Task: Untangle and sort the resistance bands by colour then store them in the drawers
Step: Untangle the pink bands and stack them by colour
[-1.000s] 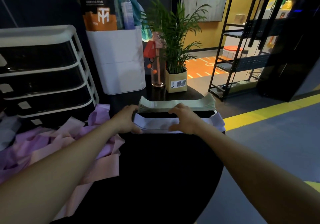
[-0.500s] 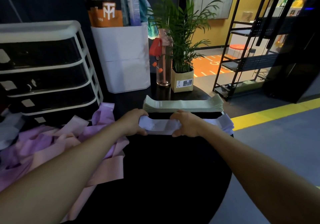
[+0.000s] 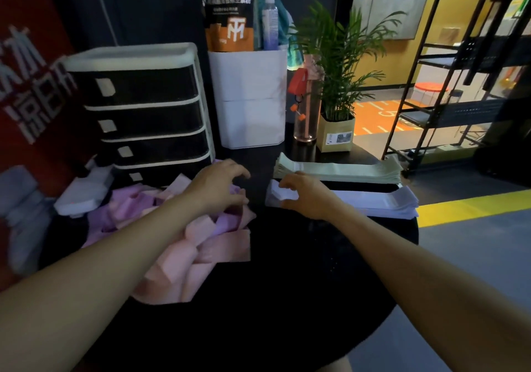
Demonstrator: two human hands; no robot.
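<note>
Left hand (image 3: 219,183) fingers loosely spread above pink bands (image 3: 201,245), right hand (image 3: 307,195) pinching white stack (image 3: 373,200)

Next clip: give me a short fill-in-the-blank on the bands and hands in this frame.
1. The neat stack nearest the potted plant is ____ in colour.
2. The right hand rests on the ____ stack of bands.
3. The left hand hovers over the tangled pink and ____ bands.

Missing words: green; white; purple

Your two forearms are bare all the way to the frame's lower edge, with no sleeve showing. Your left hand (image 3: 219,183) and right hand (image 3: 306,195) are bare too: no glove, ring, watch or wristband.
</note>
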